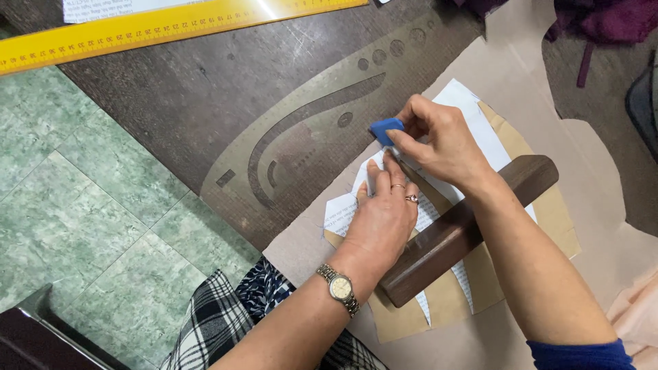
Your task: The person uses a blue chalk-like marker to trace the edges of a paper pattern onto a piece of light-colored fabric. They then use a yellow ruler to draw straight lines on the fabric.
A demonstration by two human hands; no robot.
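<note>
Left hand (380, 216) flat on white paper (340, 212); right hand (439, 140) pinching blue chalk (385, 130); dark table (205, 89), green floor (75, 205).

Single head cam, looks steeply down, close on hands (411, 178) at table (205, 89) edge, floor (75, 205) left

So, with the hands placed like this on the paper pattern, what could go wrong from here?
1. The right hand moves a small blue chalk piece right beside the left hand fingertips; the chalk could run onto them.
2. The white paper pattern piece is held only by the left hand and a dark wooden block; it might shift and spoil the line.
3. The transparent curved ruler lies half under the work and could get nudged.
</note>
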